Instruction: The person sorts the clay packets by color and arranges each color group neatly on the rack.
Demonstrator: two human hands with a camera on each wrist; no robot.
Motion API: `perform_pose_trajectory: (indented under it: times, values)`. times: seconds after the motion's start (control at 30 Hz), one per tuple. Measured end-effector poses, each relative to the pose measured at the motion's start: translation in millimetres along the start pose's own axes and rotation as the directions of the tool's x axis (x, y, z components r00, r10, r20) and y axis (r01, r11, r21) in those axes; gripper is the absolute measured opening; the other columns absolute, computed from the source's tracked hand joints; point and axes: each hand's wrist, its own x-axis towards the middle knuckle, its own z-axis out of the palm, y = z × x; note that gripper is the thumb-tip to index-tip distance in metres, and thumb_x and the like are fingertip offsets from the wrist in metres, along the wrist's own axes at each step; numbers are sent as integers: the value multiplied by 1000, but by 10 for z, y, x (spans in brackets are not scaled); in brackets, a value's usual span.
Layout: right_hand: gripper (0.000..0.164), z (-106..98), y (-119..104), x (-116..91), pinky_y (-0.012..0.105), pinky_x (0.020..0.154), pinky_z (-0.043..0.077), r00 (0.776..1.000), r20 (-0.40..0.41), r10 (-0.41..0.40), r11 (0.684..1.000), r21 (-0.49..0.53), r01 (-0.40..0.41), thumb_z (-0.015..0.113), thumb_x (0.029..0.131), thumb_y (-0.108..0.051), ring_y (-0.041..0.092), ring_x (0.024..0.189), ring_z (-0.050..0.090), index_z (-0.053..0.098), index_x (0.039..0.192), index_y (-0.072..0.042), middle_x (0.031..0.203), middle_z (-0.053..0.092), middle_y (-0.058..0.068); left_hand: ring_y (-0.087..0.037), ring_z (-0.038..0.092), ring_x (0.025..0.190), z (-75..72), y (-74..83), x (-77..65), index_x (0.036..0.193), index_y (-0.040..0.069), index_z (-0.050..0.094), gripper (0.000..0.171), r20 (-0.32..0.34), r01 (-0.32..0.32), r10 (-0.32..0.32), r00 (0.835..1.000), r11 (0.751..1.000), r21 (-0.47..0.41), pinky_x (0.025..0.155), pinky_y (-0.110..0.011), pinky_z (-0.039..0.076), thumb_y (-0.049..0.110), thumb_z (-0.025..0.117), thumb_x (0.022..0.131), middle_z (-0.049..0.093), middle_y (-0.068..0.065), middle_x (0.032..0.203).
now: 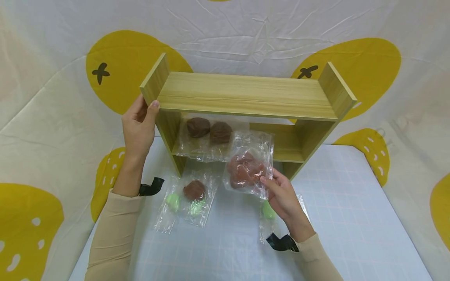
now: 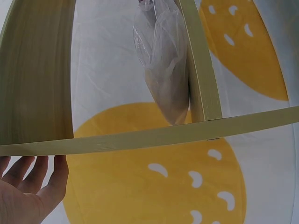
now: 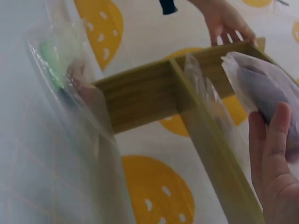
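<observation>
A small wooden shelf [image 1: 246, 93] stands on the table, with its top board and a middle board showing. My left hand [image 1: 138, 128] grips the upper left side panel, the thumb on its front edge; in the left wrist view the left hand's fingers [image 2: 57, 182] meet that panel's edge. Between thumb and fingers, my right hand [image 1: 284, 195] pinches the lower right part of a clear plastic bag with reddish-brown lumps [image 1: 246, 169], held in front of the shelf. Another clear bag with two dark brown lumps [image 1: 220, 132] rests on the middle board, at the left.
Clear bags with green and brown lumps [image 1: 194, 190] lie on the table [image 1: 225, 249] below the shelf's left half. Under my right forearm is one more bag with a green lump [image 1: 268, 210]. A white cloth with yellow shapes [image 1: 246, 39] hangs behind.
</observation>
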Motion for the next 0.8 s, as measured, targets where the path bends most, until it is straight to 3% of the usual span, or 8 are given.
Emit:
perform_pose_trajectory:
  times: [0.1,0.23,0.47,0.63,0.8]
  values:
    - [45,23,1,73,32,92,53,998,-52,35,999,29,-33,51,102,-1,20,110,63,38,144,12,128,59,13,-25,61,114,2,12,-6,136,15,64,38,2,-6,6,1000,1000,-3,98,-34,49,15,66,98,65,-11,129]
    - [36,50,-29,153,27,86,55,992,-115,44,997,71,-36,51,103,-1,17,101,64,47,138,8,120,62,9,-25,61,114,11,28,-11,136,16,65,38,8,-15,15,1000,1000,-2,99,-35,49,16,66,98,66,-10,129]
    - [20,39,-145,266,25,81,56,983,-183,-6,999,37,12,57,103,-11,14,92,66,67,119,-4,107,65,6,-24,62,113,9,22,-4,135,13,65,38,-1,-14,14,1000,1000,-18,98,-33,49,14,66,97,65,-12,129]
    - [20,8,-209,282,25,81,56,977,-211,-33,998,39,42,58,102,-10,14,92,66,68,119,-5,108,65,7,-23,62,112,29,77,-20,135,10,64,38,-3,1,-1,1000,1000,-12,98,-32,49,12,66,98,65,-13,129]
    - [18,-36,-275,364,24,77,56,970,-237,-53,995,65,71,58,101,-6,14,89,65,70,115,-5,104,65,5,-23,63,112,17,38,-10,135,13,65,38,-6,-15,15,1000,1000,5,96,-32,50,15,66,98,66,-12,128]
